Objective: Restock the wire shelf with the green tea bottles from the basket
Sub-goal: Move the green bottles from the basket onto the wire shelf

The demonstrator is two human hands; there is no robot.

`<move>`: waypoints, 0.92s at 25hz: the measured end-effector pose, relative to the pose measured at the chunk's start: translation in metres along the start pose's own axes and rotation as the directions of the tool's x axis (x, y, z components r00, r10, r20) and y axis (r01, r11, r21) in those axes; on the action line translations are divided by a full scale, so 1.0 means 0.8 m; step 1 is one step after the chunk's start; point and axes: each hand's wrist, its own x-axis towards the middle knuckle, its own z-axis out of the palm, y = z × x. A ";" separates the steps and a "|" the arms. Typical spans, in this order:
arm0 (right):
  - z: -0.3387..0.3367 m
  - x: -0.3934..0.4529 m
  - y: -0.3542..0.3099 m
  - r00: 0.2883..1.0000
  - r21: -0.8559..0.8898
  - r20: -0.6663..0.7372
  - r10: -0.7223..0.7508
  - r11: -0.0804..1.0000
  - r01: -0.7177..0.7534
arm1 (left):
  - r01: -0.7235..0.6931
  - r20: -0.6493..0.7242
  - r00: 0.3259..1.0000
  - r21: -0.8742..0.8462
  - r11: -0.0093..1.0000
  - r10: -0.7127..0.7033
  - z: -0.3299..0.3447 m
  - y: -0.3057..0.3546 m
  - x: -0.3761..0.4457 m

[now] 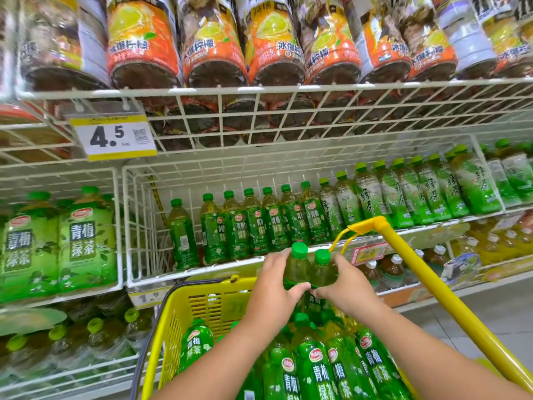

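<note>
Pale tiled floor (496,307) at lower right; a 4.5 price tag (113,137) hangs above; lighting seems even.

Green-capped, green-labelled tea bottles (310,272); yellow basket (207,307); white wire shelf (202,272); orange-labelled bottles (213,47).

Two bare forearms, no sleeves; left grip (272,287), right grip (347,287) ungloved.
</note>
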 end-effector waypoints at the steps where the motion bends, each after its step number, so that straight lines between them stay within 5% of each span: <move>1: -0.008 -0.002 -0.013 0.999 -0.001 -0.020 -0.038 0.999 0.038 | 0.009 -0.026 1.000 -0.025 1.000 -0.009 -0.017 0.006 0.002; 7: -0.049 0.005 -0.122 0.960 0.120 -0.115 -0.255 0.956 0.268 | 0.086 -0.197 0.976 -0.033 0.996 -0.091 -0.153 0.019 0.025; 12: -0.020 0.046 -0.202 0.955 0.337 -0.097 -0.280 0.894 0.296 | 0.339 -0.410 0.859 0.006 0.941 -0.307 -0.250 -0.030 0.074; 14: -0.002 0.061 -0.229 0.954 0.393 -0.081 -0.287 0.871 0.295 | 0.431 -0.448 0.812 0.029 0.902 -0.373 -0.267 -0.060 0.093; 23: 0.101 0.132 -0.272 0.967 0.424 0.031 -0.252 0.879 0.216 | 0.504 -0.436 0.820 0.244 0.829 -0.370 -0.245 -0.147 0.161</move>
